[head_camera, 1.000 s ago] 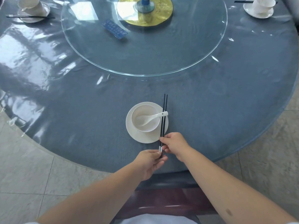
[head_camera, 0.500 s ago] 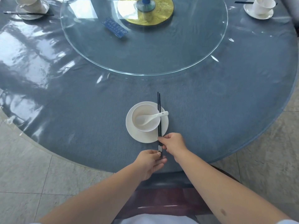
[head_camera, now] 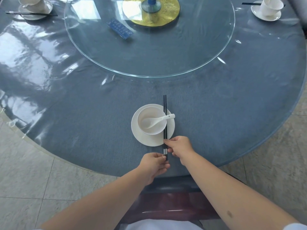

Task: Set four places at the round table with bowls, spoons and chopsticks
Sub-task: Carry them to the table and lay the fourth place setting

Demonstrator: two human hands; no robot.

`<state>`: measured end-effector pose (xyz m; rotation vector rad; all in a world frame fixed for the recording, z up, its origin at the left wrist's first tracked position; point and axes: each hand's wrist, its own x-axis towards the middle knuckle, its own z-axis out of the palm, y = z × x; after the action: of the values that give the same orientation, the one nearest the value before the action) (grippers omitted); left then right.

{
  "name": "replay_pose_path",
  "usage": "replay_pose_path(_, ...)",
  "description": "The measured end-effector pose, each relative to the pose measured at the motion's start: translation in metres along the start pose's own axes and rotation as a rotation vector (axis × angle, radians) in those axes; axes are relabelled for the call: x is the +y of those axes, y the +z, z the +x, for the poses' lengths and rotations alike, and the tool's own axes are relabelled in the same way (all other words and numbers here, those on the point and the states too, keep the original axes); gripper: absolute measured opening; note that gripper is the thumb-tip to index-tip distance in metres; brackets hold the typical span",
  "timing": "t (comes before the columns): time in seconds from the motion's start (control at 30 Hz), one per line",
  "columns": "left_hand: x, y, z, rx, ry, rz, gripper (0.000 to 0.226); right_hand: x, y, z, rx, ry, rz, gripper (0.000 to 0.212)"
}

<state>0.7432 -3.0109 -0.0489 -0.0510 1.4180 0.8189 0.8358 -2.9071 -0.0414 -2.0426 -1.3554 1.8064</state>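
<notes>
A white bowl with a white spoon in it stands on a white saucer near the front edge of the round table. A pair of black chopsticks lies lengthwise across the saucer's right side, over the spoon handle. My right hand pinches the chopsticks just below the saucer. My left hand holds their near silver-banded ends.
A glass turntable with a gold disc and a blue card fills the table's middle. Set places with bowl, saucer and chopsticks sit at the far left and far right. A dark chair stands beneath me.
The chopsticks have swung from slanting right of the bowl to lying straight along its right rim. Both hands shifted slightly left with them.
</notes>
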Motion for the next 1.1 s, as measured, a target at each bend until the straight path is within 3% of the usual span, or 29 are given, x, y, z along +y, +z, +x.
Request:
replay_pose_path(0.4,0.006,-0.005,0.003,0.029,0.049,0.167,0.004,-0.004,-0.002,0.001,-0.084,0.092,0.082,0.024)
replay_pose_path(0.53,0.008,-0.009,0.003,0.055,0.042,0.23,0.016,-0.004,-0.003,0.003,-0.093,0.096,0.068,0.03)
replay_pose_path(0.63,0.012,-0.023,0.002,0.181,0.063,0.249,0.023,-0.002,-0.011,0.005,-0.082,0.092,0.09,0.028)
replay_pose_path(0.73,0.027,-0.054,0.004,0.45,0.268,0.44,0.022,-0.005,-0.024,0.014,0.01,0.027,0.1,0.022)
replay_pose_path(0.8,0.043,-0.073,0.005,0.537,0.349,0.429,0.014,-0.012,-0.03,0.022,0.055,-0.022,0.107,0.017)
replay_pose_path(1.1,0.081,-0.085,0.028,0.445,0.329,0.405,0.015,-0.026,-0.018,0.045,0.066,-0.029,0.066,0.015)
